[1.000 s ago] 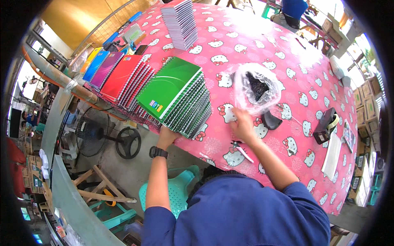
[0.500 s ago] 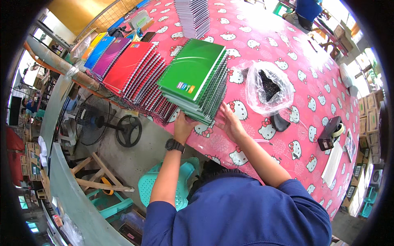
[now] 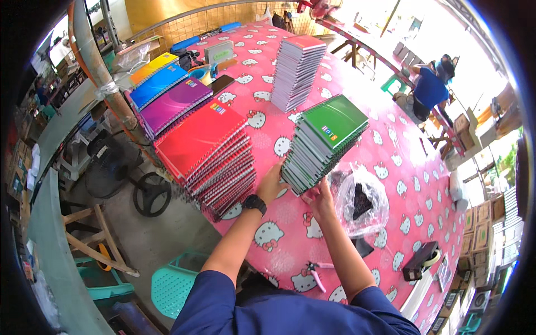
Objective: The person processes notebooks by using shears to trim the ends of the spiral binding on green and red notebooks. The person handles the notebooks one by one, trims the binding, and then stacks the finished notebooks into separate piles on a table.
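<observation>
A tall leaning stack of green spiral notebooks (image 3: 318, 145) is between my two hands on the pink table. My left hand (image 3: 271, 183), with a black watch at the wrist, grips the low left side of the stack, its fingertips partly hidden. At the lower near right corner, my right hand (image 3: 319, 202) closes on the same stack with its fingers partly behind it. Just left of my left hand stands a stack of red spiral notebooks (image 3: 209, 148). A clear plastic bag (image 3: 373, 212) with small black pieces in it lies right of my right hand.
Purple (image 3: 176, 106), blue (image 3: 158, 86) and yellow notebooks (image 3: 154, 68) stand beyond the red ones. Farther back rises another notebook stack (image 3: 298, 72). Pink-handled pliers (image 3: 316, 272) lie near the front edge, a tape dispenser (image 3: 421, 261) to the right. A person (image 3: 431, 89) sits far right.
The green notebook stack has shifted right, away from the red stack, and turned, with both hands on it. My view has swung too, bringing the pink-handled pliers into fuller sight.
</observation>
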Tool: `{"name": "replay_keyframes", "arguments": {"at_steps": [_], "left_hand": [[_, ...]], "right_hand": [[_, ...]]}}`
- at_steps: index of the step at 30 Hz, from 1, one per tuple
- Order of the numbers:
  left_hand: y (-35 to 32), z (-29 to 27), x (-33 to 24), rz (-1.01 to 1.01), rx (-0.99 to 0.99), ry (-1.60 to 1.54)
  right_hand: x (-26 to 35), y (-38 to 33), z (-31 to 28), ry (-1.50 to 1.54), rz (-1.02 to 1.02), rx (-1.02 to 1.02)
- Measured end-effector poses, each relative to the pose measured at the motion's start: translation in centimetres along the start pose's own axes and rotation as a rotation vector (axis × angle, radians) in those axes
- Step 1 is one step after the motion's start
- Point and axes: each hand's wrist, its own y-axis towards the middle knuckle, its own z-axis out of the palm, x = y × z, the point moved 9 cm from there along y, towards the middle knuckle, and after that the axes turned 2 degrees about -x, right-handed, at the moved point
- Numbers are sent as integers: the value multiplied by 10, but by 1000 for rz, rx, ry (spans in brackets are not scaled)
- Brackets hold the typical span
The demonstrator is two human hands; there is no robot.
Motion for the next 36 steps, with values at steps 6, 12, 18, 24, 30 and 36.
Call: {"name": "replay_keyframes", "arguments": {"at_steps": [6, 12, 18, 24, 30, 36], "left_hand": [[61, 8, -21, 259, -238, 400], [121, 27, 16, -10, -230, 200], [165, 31, 19, 104, -379, 189], [196, 23, 44, 90, -432, 44], [203, 26, 35, 90, -460, 107], [196, 27, 21, 129, -532, 224]], "right_hand": [[26, 81, -20, 104, 0, -86], [50, 135, -20, 121, -27, -166], [76, 183, -16, 8, -47, -173], [85, 209, 13, -43, -35, -77], [93, 222, 12, -71, -6, -93], [90, 240, 4, -77, 52, -63]]}}
